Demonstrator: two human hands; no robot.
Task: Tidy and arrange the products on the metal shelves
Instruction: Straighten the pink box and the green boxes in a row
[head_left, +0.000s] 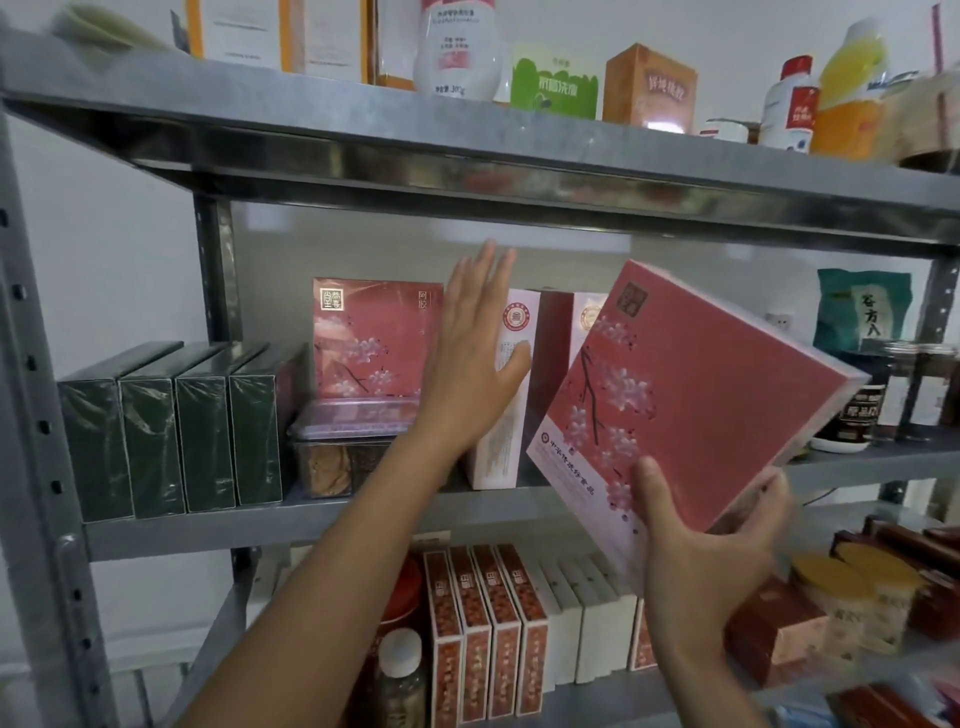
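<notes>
Your right hand (696, 551) grips the pink blossom box (717, 395) by its lower corner only, thumb on the printed face and fingers (774, 493) curled round the edge behind. The box hangs tilted in the air in front of the middle shelf (260, 519), its top corner leaning toward the upright white boxes (501, 415). Your left hand (467, 358) is flat, its fingers straight and slightly spread, raised at the gap between those white boxes and the matching pink box (374, 338) standing at the back.

The risks, as I judge them:
- A one-corner hold on a wide, flat box gives you little control, so it may twist or slip as you swing it in.
- Its far corner sits close to the dark jars (914, 389) on the right, and a careless turn could knock them.
- If you shove the white boxes sideways with the flat hand, the row could topple, since nothing visible braces it.
- The clear plastic container (343, 447) sits in front of the matching box, so the slot may prove too narrow or blocked.

Several things are hard to tell. Your left thumb lies on a white box, but I cannot tell whether the palm touches anything. The depth of the gap behind that hand is hidden. The held box covers part of the row, so what stands behind it is unseen. The edges of the view are blurred.
</notes>
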